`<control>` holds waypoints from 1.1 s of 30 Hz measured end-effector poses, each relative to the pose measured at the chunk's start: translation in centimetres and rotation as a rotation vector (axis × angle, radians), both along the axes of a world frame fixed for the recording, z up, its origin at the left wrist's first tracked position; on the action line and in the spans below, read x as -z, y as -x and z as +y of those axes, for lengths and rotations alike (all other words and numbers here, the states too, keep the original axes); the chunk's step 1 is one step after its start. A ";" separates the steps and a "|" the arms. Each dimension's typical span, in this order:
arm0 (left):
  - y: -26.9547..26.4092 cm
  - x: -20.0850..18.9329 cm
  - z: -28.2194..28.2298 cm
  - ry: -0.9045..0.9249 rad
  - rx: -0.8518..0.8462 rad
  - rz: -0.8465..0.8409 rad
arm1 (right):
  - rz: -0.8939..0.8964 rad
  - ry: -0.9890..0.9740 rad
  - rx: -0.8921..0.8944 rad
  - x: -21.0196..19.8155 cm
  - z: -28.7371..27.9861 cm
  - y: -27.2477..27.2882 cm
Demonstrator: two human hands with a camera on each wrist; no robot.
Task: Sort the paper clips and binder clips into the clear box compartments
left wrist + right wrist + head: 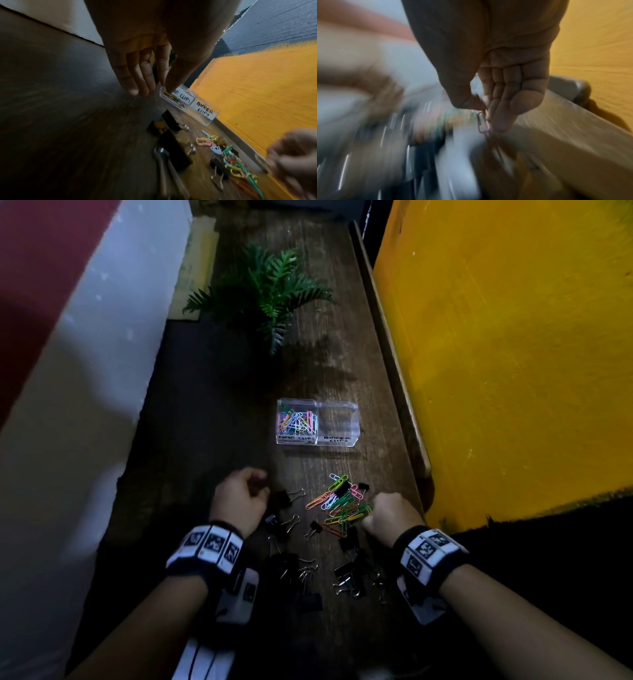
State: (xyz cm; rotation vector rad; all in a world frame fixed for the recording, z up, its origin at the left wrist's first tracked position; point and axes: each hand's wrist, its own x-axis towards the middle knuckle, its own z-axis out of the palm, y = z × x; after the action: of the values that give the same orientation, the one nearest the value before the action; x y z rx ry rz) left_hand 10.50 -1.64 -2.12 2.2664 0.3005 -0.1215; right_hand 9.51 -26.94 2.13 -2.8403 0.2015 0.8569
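The clear two-compartment box [337,440] [204,113] stands on the dark wooden table [212,412]. Its left compartment, labelled for paper clips, holds several coloured paper clips [297,422]; the right one, labelled binder clips, looks empty. A loose pile of coloured paper clips [342,505] [235,166] lies in front of the box. Black binder clips [291,563] [173,148] are scattered nearer me. My right hand [387,515] [483,116] is at the pile's right edge and pinches a pink paper clip [482,123] between thumb and forefinger. My left hand [241,496] [154,90] hovers left of the binder clips; whether it holds anything is unclear.
A green fern-like plant [263,292] stands behind the box. A yellow wall [496,354] with a wooden ledge [387,344] borders the table on the right. A white panel [85,354] borders the left side. The right wrist view is heavily blurred.
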 end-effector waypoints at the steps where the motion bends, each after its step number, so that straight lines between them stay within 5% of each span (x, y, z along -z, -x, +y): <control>1: 0.8 0.4 0.3 0.006 0.003 0.006 | -0.023 -0.062 0.063 -0.2 -0.2 -0.6; 8: 3.9 0.3 0.1 0.029 0.083 0.010 | -0.157 -0.521 0.185 -3.6 3.6 -10.1; 16: 6.3 -0.2 -0.8 -0.041 0.155 0.110 | -0.118 -0.406 0.143 -0.5 7.8 -18.0; 27: 3.9 -1.3 -8.2 -0.450 0.787 -0.032 | -0.304 -0.442 0.145 -2.6 0.0 -8.5; 33: 4.4 -0.5 -8.9 -0.626 0.871 -0.003 | -0.256 -0.370 0.221 0.7 -4.4 -2.5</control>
State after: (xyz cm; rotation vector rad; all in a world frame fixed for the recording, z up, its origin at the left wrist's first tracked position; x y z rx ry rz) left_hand 6.12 -10.56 -1.60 2.8576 -0.7765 -0.5304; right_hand 11.99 -31.31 1.43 -2.4893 0.2826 0.4284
